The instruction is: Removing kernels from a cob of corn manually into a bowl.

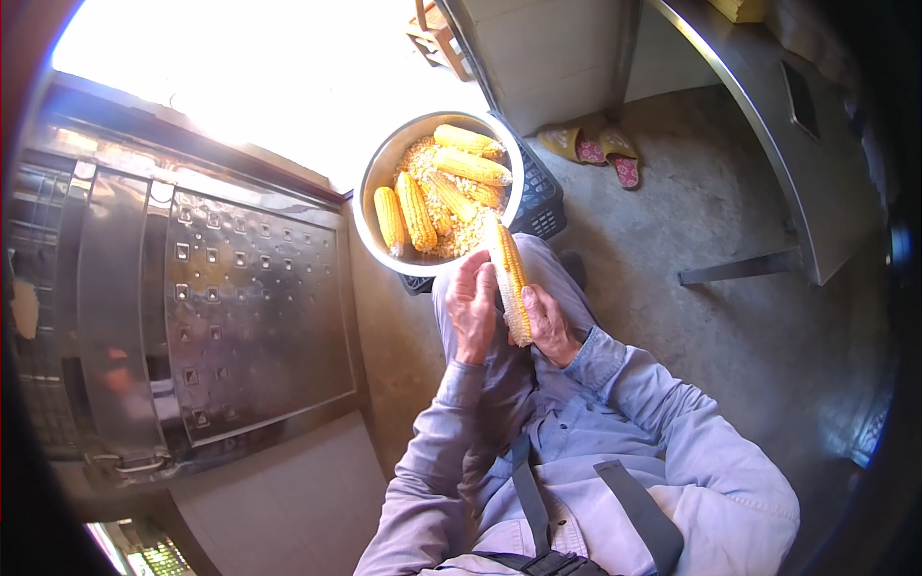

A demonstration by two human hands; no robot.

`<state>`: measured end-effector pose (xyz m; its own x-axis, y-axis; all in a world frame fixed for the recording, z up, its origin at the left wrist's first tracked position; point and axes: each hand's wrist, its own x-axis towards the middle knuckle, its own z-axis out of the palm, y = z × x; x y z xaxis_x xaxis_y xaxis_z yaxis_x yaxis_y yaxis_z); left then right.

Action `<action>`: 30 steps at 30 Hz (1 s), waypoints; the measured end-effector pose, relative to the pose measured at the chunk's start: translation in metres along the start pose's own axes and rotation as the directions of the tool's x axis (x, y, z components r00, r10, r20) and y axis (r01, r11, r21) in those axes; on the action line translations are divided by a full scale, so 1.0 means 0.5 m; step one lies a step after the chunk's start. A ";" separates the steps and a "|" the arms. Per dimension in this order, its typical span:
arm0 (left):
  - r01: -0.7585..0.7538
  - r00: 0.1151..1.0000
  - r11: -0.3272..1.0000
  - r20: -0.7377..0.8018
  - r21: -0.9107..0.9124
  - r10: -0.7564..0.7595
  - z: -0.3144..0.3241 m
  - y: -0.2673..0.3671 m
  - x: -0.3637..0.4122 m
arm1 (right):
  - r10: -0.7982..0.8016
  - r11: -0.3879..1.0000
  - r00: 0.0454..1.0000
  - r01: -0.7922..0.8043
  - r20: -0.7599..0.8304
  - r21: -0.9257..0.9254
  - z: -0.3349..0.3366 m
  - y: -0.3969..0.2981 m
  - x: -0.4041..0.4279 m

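Observation:
My right hand (pixel 551 324) grips the lower part of a yellow corn cob (pixel 512 288), which is held lengthwise over my lap. Part of the cob's left side is bare of kernels. My left hand (pixel 472 302) is at the cob's left side, fingers bent close to it; whether its fingertips press on the cob is not clear. Just beyond both hands, a round metal basin (pixel 366 229) holds loose corn kernels (pixel 461 241) and several whole cobs, among them one corn cob (pixel 415 210) at the left and another (pixel 472 167) near the far side.
Under the basin is a dark plastic crate (pixel 544 194). A metal door (pixel 266 317) stands at the left. On the floor at the right lie yellow slippers (pixel 609 155), near a table (pixel 785 151) bearing a phone (pixel 799 99). A wooden stool (pixel 438 39) stands at the far side.

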<state>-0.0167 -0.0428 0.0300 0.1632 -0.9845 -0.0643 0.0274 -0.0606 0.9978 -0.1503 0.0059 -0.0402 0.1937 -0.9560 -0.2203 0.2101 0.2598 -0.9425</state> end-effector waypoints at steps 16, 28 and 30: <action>-0.047 0.997 0.997 -0.061 -0.068 0.043 0.021 -0.037 -0.036 | -0.203 0.931 0.979 0.184 -0.027 -0.315 0.007 -0.005 -0.008; -0.304 0.916 0.952 -0.263 0.034 0.302 0.047 -0.022 -0.063 | -0.135 0.981 0.976 0.106 -0.174 -0.163 0.012 0.051 0.010; -0.206 0.933 0.976 -0.314 -0.069 0.175 0.028 -0.012 -0.074 | -0.024 0.997 1.000 0.025 -0.019 0.075 0.004 -0.032 -0.015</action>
<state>-0.0370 -0.0082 0.0267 0.4664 -0.8778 0.1090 0.0610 0.1548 0.9861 -0.1531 0.0093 -0.0228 0.1708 -0.9643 -0.2023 0.2858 0.2450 -0.9265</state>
